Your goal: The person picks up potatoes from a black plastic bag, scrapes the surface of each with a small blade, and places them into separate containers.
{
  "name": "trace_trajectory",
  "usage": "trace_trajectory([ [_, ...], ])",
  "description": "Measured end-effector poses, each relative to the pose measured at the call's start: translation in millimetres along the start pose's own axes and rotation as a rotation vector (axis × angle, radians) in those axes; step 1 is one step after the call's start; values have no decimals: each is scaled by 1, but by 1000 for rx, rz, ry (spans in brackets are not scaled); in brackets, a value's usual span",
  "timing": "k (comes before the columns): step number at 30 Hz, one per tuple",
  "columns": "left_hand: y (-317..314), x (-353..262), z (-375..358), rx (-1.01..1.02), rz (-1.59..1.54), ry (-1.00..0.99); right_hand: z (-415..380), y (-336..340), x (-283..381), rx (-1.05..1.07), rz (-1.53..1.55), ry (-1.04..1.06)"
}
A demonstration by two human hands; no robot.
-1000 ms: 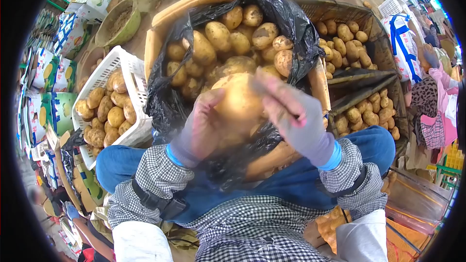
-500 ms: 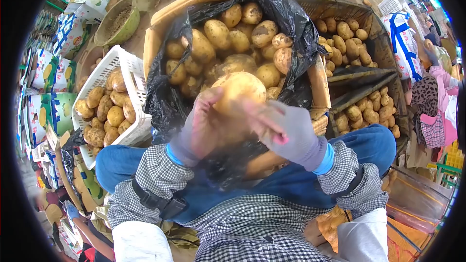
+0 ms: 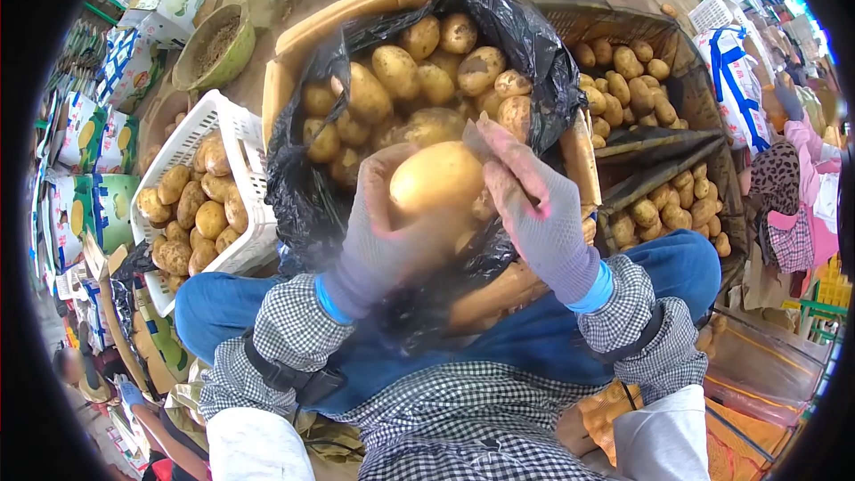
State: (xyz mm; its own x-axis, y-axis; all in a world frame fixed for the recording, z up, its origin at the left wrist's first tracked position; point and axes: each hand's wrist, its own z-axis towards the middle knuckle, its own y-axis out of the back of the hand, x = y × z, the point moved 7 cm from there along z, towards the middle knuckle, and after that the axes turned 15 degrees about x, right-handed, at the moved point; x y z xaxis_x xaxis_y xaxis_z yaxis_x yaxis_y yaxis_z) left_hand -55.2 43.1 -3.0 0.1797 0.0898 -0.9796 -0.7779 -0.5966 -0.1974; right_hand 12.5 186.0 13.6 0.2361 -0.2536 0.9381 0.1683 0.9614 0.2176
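Observation:
A large pale potato [image 3: 436, 178] rests in my gloved left hand [image 3: 383, 214], whose fingers curl round its left side and underneath. My right hand [image 3: 534, 205], also gloved, is just right of the potato, with its thumb and fingers pinched together near the potato's upper right edge. Something thin and greyish shows at those fingertips, too blurred to make out. Both hands are above a cardboard box [image 3: 583, 160] lined with a black plastic bag [image 3: 298, 151], which holds several potatoes [image 3: 396, 71].
A white crate [image 3: 254, 138] of potatoes stands at the left, with a green basin [image 3: 214, 44] behind it. Dark-lined crates [image 3: 704, 71] of smaller potatoes are at the right. People in pink clothing [image 3: 810, 178] and with a blue glove [image 3: 131, 390] are at the edges.
My left hand has turned, and the potato shows more of its oval side. My right hand has risen slightly, its fingers now pointing upward beside the potato.

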Motion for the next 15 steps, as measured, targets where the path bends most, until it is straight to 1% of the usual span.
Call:
trace_trajectory([
  [1,1,0,1,11,73,-60,3,4,0,-32,-80,-16],
  [4,7,3,1,21,172,-157,-9,-13,11,210,-118,22],
  [7,1,-1,2,0,80,-200,4,-1,4,-21,86,19],
  [9,3,-10,0,1,262,-331,-2,21,-10,-128,415,-475],
  [10,3,-16,0,0,354,-398,-4,18,-16,-70,456,-481],
  [12,-9,-35,0,151,660,-477,-5,-8,-17,136,676,-639],
  [13,-10,-32,0,152,689,-468,-9,-20,-17,240,788,-720],
  [14,-10,-28,1,153,718,-459,-8,-22,-13,337,886,-695],
  [15,-11,-25,2,154,748,-449,-4,-18,-11,300,829,-602],
])
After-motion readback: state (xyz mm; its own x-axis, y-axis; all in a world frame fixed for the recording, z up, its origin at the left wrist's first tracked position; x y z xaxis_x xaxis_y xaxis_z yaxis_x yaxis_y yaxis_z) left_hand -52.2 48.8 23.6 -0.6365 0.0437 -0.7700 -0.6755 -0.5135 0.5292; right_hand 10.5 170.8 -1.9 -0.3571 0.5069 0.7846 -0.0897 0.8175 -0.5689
